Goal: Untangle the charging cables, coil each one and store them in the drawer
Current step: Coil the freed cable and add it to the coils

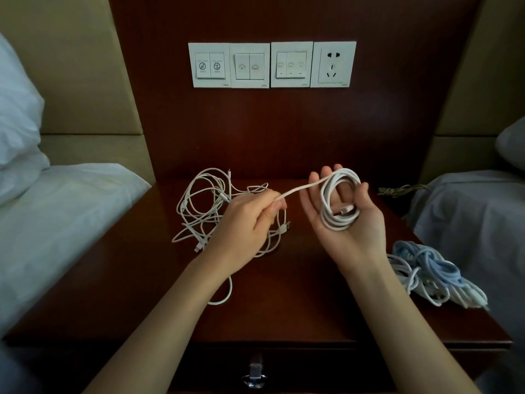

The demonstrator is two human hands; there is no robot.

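Note:
My right hand [345, 214] is raised palm up above the nightstand, with a white cable coil [338, 200] wound round its fingers and the thumb holding the loops and a plug end against the palm. A straight run of that cable leads left to my left hand [247, 223], which pinches it between thumb and fingers. Under and behind my left hand lies a loose tangle of white cables [204, 206] on the dark wooden top [298, 294]. The drawer [284, 365] below is closed, its metal ring handle [255, 375] at the front.
A bundle of light blue and white cables [431, 274] lies at the nightstand's right edge. White bedding [56, 217] borders the left side and another bed [477, 217] the right. Wall switches and a socket [272, 64] sit on the wooden back panel.

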